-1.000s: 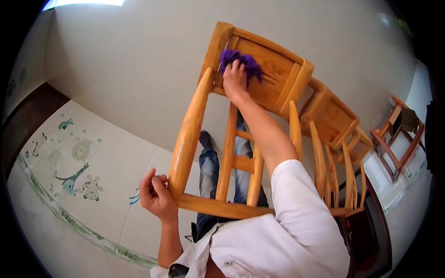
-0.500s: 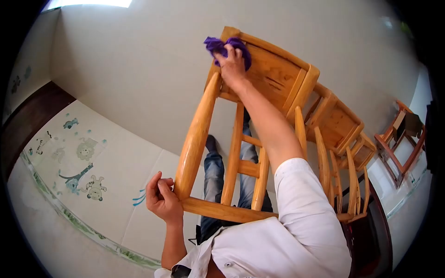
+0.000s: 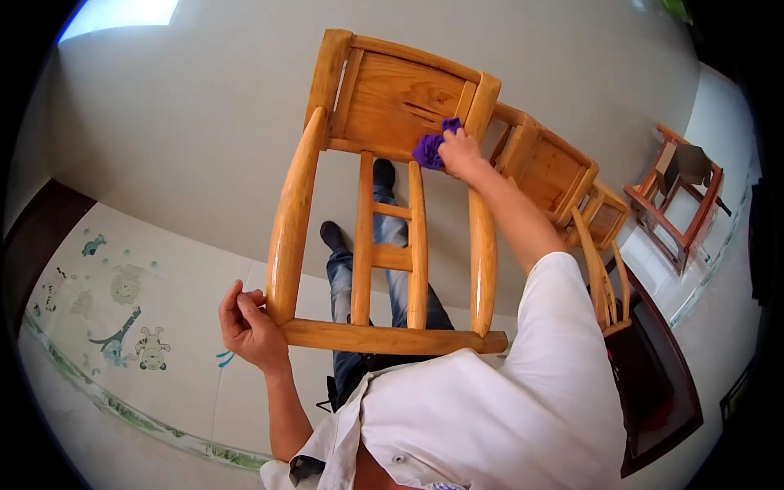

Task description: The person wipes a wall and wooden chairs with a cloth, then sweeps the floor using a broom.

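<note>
A wooden chair (image 3: 347, 335) of glossy, honey-coloured wood stands in front of me, its slatted back nearest my body and its seat farther off. My right hand (image 3: 463, 153) is closed on a crumpled purple cloth (image 3: 428, 152), which presses against the seat's near edge, right of the middle slats. My left hand (image 3: 255, 331) has its fingers curled at the left end of the chair's top rail, against the left back post. Part of its grip is hidden from this angle.
More wooden chairs (image 3: 555, 175) stand in a row to the right. Beyond them is a reddish-brown frame (image 3: 665, 200) with a box on it. A dark-framed piece (image 3: 653, 384) sits at lower right. Animal decals (image 3: 151, 349) mark the tiled wall at left.
My right hand and the purple cloth have moved from the seat's far left corner to its near edge, toward the right. The view has shifted, and my left hand stays at the chair's corner.
</note>
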`<state>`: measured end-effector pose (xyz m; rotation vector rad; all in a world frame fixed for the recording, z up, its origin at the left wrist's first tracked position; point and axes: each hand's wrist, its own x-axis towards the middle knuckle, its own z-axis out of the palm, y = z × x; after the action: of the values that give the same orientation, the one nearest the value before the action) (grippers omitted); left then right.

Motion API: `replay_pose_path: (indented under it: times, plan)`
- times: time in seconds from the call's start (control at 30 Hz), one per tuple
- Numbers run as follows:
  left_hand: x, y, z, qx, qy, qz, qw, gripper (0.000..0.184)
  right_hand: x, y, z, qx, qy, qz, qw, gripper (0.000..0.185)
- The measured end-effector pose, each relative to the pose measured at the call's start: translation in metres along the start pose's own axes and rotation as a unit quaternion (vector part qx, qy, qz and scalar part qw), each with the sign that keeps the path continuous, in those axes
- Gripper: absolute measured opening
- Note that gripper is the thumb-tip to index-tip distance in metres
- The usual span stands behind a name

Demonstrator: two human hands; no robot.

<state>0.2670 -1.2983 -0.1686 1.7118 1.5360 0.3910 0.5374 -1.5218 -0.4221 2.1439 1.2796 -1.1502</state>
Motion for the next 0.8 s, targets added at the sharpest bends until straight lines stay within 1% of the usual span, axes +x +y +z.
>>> replay_pose_path:
  times: [0.03,0.13,0.17,0.27,0.3,0.33,0.37,0.4,0.43,0.47,0.5,0.53,0.6,0.67,0.7,0.73,0.77,0.8]
  plan:
    - [0.001,0.000,0.000,0.000,-0.002,0.004,1.000,0.017,-0.002,-0.006,-0.009,-0.026,-0.043,0.010,0.999,0.019]
    - [0.000,0.000,-0.001,-0.012,-0.003,-0.009,1.000,0.017,0.001,-0.028,0.024,-0.103,0.049,0.028,0.993,0.014]
    - [0.000,0.000,-0.003,-0.020,-0.003,-0.017,1.000,0.017,0.004,-0.030,0.026,-0.069,0.062,0.031,0.995,0.014]
    - [0.001,-0.001,-0.002,0.003,0.004,0.005,1.000,0.017,0.016,-0.032,0.038,-0.017,0.062,0.062,0.996,0.014]
    - [0.000,0.003,-0.002,-0.015,0.002,0.000,1.000,0.017,0.015,-0.030,0.037,0.044,0.083,0.073,0.993,0.018]
    - [-0.001,0.003,-0.003,-0.007,0.000,-0.001,1.000,0.017,0.012,-0.021,0.035,0.158,0.041,0.049,0.985,0.022]
    - [0.000,0.002,-0.002,-0.003,0.001,0.001,1.000,0.017,0.011,-0.008,0.029,0.269,0.003,0.024,0.963,0.026]
    - [0.001,0.001,-0.002,0.005,0.000,0.002,1.000,0.018,0.008,-0.001,0.019,0.377,-0.037,-0.001,0.925,0.031]
    - [0.001,0.000,-0.004,-0.001,-0.002,0.001,1.000,0.018,-0.006,0.002,-0.013,0.385,0.022,0.026,0.922,0.048]
    - [0.000,-0.002,-0.004,-0.007,-0.002,0.000,1.000,0.018,0.003,0.011,-0.010,0.426,0.137,0.016,0.894,0.050]
    - [0.001,-0.003,-0.003,-0.013,-0.002,0.003,1.000,0.018,0.016,0.025,-0.007,0.461,0.251,0.005,0.851,0.052]
    - [0.001,-0.003,-0.003,-0.011,0.004,-0.002,1.000,0.018,0.025,0.036,-0.001,0.399,0.333,0.073,0.851,0.052]
    - [-0.001,-0.002,-0.001,-0.007,0.011,-0.011,1.000,0.018,0.066,0.032,0.011,0.266,0.442,0.212,0.830,0.040]
    - [-0.001,-0.005,-0.002,0.003,0.013,0.002,1.000,0.018,0.120,-0.017,0.032,0.168,0.471,0.315,0.807,0.031]
    - [-0.001,-0.004,-0.002,0.007,0.014,0.003,1.000,0.018,0.149,-0.047,0.035,0.235,0.493,0.333,0.769,0.027]
    - [-0.001,-0.003,-0.001,0.009,0.014,0.003,1.000,0.018,0.142,-0.065,0.008,0.460,0.440,0.175,0.751,0.018]
    - [-0.001,-0.001,-0.001,0.014,0.016,0.001,1.000,0.018,0.136,-0.093,-0.007,0.288,0.458,0.100,0.835,0.021]
    - [-0.003,-0.001,-0.002,0.019,0.008,0.000,1.000,0.018,0.133,-0.105,-0.015,0.101,0.454,0.020,0.885,0.023]
